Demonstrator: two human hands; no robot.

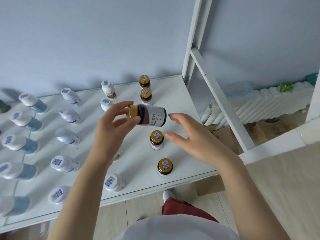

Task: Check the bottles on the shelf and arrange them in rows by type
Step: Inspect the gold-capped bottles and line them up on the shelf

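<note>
My left hand (115,125) pinches a dark gold-capped bottle (152,116) by its cap end and holds it sideways above the white shelf (181,104). My right hand (192,135) hovers just right of that bottle with its fingers spread, not touching it. Other gold-capped bottles stand upright in a row on the right: two at the back (144,81), (146,96), one in the middle (156,139) and one near the front (165,166). White-capped bottles with orange labels (108,89) and plain white bottles (71,97) form rows to the left.
White-capped bottles with teal labels (33,103) line the far left of the shelf. A white metal frame post and diagonal brace (220,99) rise at the shelf's right end. A white radiator (259,104) stands by the wall beyond. My foot (168,194) is below the shelf's front edge.
</note>
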